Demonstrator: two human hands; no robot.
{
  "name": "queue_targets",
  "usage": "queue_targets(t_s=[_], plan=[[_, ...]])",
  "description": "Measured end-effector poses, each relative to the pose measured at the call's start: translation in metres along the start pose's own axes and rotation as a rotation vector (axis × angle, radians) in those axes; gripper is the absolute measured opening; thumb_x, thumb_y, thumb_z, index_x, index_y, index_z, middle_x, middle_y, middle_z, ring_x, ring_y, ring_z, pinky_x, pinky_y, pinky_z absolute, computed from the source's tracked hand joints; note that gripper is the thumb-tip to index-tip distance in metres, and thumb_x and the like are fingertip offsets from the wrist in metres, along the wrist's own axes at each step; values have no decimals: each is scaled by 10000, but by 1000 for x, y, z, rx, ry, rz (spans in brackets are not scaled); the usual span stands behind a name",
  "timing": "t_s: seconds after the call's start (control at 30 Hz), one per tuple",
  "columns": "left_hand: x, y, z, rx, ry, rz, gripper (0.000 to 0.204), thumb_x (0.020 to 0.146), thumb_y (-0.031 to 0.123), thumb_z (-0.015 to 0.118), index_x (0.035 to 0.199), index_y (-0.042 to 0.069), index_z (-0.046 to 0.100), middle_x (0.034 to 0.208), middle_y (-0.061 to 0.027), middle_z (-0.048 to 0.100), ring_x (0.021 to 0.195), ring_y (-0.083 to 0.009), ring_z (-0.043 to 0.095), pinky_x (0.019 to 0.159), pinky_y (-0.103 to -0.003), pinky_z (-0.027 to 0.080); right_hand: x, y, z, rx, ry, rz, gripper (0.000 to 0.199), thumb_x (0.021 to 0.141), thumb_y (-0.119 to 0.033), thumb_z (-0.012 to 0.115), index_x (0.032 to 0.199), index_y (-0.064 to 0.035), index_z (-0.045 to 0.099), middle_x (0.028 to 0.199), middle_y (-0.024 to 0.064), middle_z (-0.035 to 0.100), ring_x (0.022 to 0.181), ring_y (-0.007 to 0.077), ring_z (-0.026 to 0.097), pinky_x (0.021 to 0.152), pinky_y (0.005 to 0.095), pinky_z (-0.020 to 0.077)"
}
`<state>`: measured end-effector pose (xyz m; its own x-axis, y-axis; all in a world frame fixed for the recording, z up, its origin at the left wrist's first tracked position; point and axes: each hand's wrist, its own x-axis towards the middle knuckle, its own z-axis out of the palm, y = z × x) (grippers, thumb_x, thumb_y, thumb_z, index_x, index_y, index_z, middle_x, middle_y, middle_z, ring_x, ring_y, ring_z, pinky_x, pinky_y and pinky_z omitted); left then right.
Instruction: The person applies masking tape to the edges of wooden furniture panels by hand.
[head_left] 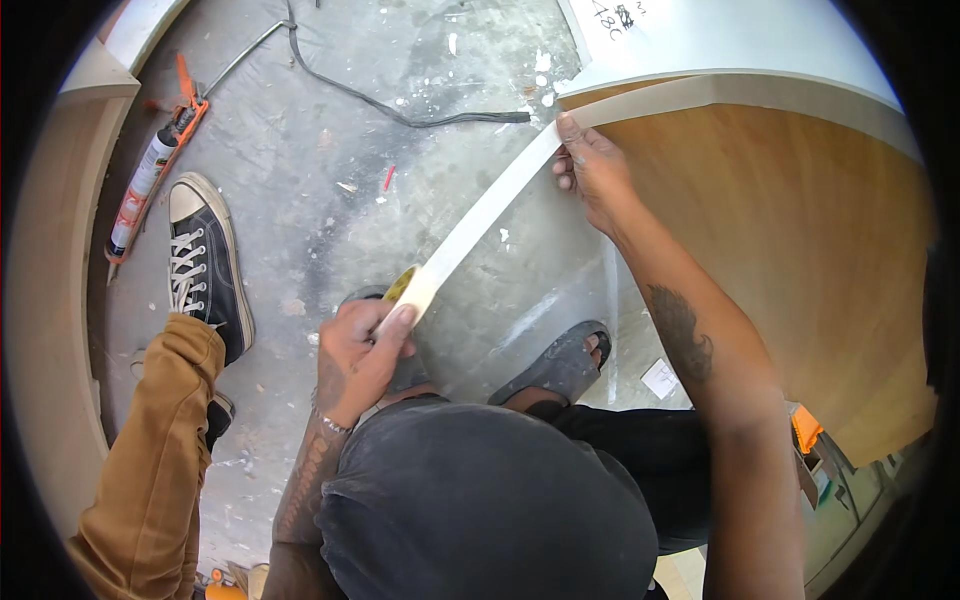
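Here's the roll (405, 285), pale cream, yellowish inside, tilted in my left hand (362, 348), well off to the board's left. Out runs the strip (490, 215), white, straight, pulled taut, slanting up to the board's far left corner, and there my right hand (597, 172) has it, thumb on top. And the board (780, 250): brown, wood-grained, beige band (750, 91) along its far edge; whether that's tape, I can't tell.
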<state>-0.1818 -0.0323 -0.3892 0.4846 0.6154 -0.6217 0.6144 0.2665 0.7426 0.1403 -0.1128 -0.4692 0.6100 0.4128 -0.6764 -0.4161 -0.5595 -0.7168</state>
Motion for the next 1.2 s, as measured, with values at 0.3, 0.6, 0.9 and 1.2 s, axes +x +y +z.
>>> queue_targets(t_s=[0.3, 0.6, 0.9, 1.2], plan=[[35, 32, 34, -16, -226, 86, 321, 969, 316, 653, 956, 8, 743, 636, -25, 667, 531, -60, 527, 517, -264, 424, 12, 15, 1, 79, 99, 130, 380, 921, -444, 724, 898, -75, 639, 801, -20, 601, 620, 70, 509, 533, 212, 410], [31, 8, 36, -70, -213, 175, 318, 984, 310, 636, 1052, 13, 726, 680, -13, 688, 559, -37, 524, 532, -247, 418, 2, 0, 24, 25, 275, 27, 403, 880, -430, 775, 822, -59, 630, 731, -3, 603, 584, 93, 495, 498, 242, 396], [34, 24, 43, -53, -292, 138, 331, 997, 290, 633, 1110, -13, 699, 767, -44, 701, 738, -91, 634, 672, -259, 475, -2, -7, 30, 70, 364, 38, 362, 904, -390, 761, 785, -84, 606, 691, -19, 568, 542, 85, 465, 457, 240, 370], [38, 14, 51, -89, -318, 177, 345, 1004, 268, 625, 1148, -41, 671, 798, -54, 714, 768, -95, 651, 714, -256, 507, 1, -2, 31, 66, 399, 11, 355, 916, -365, 751, 798, -59, 616, 699, 0, 568, 541, 94, 461, 446, 245, 363]])
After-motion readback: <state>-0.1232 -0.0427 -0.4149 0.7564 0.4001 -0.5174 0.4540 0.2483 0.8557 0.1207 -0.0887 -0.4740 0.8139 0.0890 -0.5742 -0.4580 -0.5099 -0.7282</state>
